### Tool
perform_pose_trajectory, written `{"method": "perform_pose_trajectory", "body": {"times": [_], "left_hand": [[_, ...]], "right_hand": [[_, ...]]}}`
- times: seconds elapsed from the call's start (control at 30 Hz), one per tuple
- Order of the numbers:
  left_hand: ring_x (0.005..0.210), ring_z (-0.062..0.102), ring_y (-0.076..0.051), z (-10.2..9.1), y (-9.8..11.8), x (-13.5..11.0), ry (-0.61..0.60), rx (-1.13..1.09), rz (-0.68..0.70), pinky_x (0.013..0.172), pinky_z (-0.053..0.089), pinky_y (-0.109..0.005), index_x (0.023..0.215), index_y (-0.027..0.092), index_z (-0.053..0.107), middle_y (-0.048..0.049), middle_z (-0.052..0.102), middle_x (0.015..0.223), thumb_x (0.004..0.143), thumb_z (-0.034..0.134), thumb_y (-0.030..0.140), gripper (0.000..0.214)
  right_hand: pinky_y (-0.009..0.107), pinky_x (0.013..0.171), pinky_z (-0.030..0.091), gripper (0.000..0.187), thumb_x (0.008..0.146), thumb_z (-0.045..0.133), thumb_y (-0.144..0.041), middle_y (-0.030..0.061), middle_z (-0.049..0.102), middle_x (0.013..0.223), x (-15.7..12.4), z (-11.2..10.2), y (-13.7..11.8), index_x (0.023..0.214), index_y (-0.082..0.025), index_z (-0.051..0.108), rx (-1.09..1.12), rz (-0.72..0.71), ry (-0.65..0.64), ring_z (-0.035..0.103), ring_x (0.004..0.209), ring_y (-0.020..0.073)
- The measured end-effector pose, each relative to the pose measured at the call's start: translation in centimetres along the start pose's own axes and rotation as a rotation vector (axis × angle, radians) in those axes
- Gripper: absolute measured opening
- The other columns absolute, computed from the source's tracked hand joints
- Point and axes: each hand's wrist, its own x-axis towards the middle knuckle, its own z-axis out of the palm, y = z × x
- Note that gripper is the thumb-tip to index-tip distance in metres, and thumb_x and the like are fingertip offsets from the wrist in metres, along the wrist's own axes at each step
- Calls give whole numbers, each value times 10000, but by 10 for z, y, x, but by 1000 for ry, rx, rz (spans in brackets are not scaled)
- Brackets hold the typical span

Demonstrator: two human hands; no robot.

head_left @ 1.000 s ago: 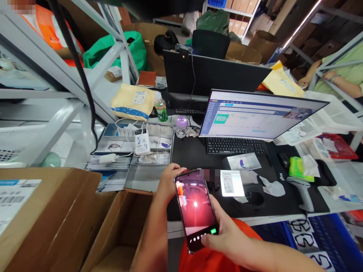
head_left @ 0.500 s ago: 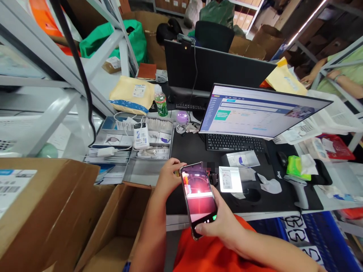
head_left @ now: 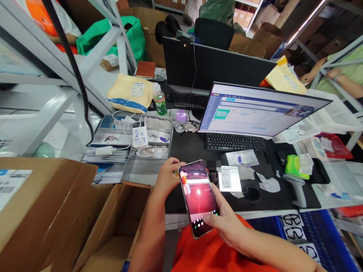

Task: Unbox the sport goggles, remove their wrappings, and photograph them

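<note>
My right hand (head_left: 227,219) is wrapped round a smartphone (head_left: 198,200) in a clear case, tilted over the desk's front edge. Its thumb lies on the lower part of the screen, which shows a reddish picture with a bright spot and a row of icons. My left hand (head_left: 167,179) is closed by the phone's upper left edge. Its fingertips go behind the phone, so what they hold is hidden. A dark object (head_left: 213,176) peeks out beyond the phone's right edge, partly blurred out. Beside it lies a brightly lit white card (head_left: 230,179) with a label.
Behind the phone stand a lit monitor (head_left: 255,109) and a black keyboard (head_left: 232,142). A scanner (head_left: 297,190) and tissue pack (head_left: 297,166) lie right. A grey divided tray (head_left: 141,175) is left, above an open carton (head_left: 124,223). A co-worker's hands (head_left: 309,76) show far right.
My right thumb has moved up from the phone's bottom edge onto the screen. The picture on the screen has shifted, with the white band higher. My left hand stays almost still.
</note>
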Motion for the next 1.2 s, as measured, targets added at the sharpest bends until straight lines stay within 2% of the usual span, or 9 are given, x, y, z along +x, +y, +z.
{"method": "perform_pose_trajectory", "body": {"times": [0.17, 0.27, 0.4, 0.47, 0.57, 0.7, 1.0, 1.1, 1.2], "left_hand": [[802, 605, -189, 2, 0, -2, 8, 32, 33, 751, 501, -311, 825, 222, 780, -35, 579, 872, 748, 651, 208, 152], [872, 595, -215, 7, 1, -5, 40, 69, 67, 800, 507, -344, 796, 226, 764, -50, 583, 915, 740, 666, 176, 124], [1084, 588, -278, 11, 13, -13, 137, 285, 207, 935, 521, -422, 996, 213, 753, -118, 603, 1196, 767, 659, 121, 264], [1217, 544, -320, 12, 22, -17, 163, 412, 305, 982, 519, -454, 1020, 197, 741, -148, 535, 1395, 790, 646, 105, 265], [1335, 475, -337, 15, 35, -22, 182, 549, 441, 1046, 496, -491, 1024, 194, 730, -117, 455, 1532, 843, 612, 106, 233], [1311, 501, -310, 21, 43, -25, 183, 645, 541, 1098, 467, -501, 1018, 183, 726, -55, 519, 1506, 885, 584, 110, 208], [1238, 544, -287, 25, 42, -27, 120, 723, 533, 1098, 469, -485, 1049, 185, 729, 14, 508, 1516, 878, 569, 86, 254], [1246, 542, -292, 23, 42, -26, 118, 707, 531, 1090, 475, -484, 1036, 190, 731, 7, 509, 1516, 872, 571, 88, 251], [1276, 526, -308, 20, 40, -26, 139, 681, 512, 1064, 496, -488, 1019, 189, 734, -26, 512, 1514, 878, 579, 113, 222]], "right_hand": [[377, 988, 463, 660, 727, 750, -283, 41, 627, 1314, 0, -5, 1, 1351, -300, 537, 42, 48, 45, 587, 1165, 261], [368, 1015, 450, 638, 744, 746, -292, 39, 599, 1364, 5, -15, -4, 1350, -294, 545, -14, -19, 88, 574, 1194, 257], [370, 1054, 424, 595, 776, 749, -294, 51, 610, 1335, 15, -38, -18, 1337, -267, 552, -256, -165, 170, 558, 1221, 261], [384, 1054, 427, 558, 788, 727, -279, 55, 626, 1301, 20, -48, -25, 1321, -253, 565, -366, -190, 200, 570, 1201, 265], [398, 1041, 446, 538, 788, 698, -248, 52, 644, 1276, 26, -58, -28, 1312, -247, 573, -470, -193, 207, 595, 1171, 267], [394, 1024, 467, 543, 797, 671, -223, 49, 652, 1286, 30, -64, -23, 1328, -258, 562, -519, -200, 195, 608, 1169, 267], [393, 1042, 446, 542, 785, 679, -205, 47, 647, 1286, 33, -60, -25, 1311, -252, 558, -524, -212, 180, 600, 1179, 264], [396, 1021, 454, 527, 788, 680, -204, 51, 653, 1271, 35, -61, -25, 1300, -250, 566, -526, -209, 176, 605, 1159, 266], [380, 936, 493, 519, 779, 686, -202, 45, 673, 1203, 37, -63, -24, 1283, -249, 576, -515, -183, 184, 632, 1057, 255]]}}
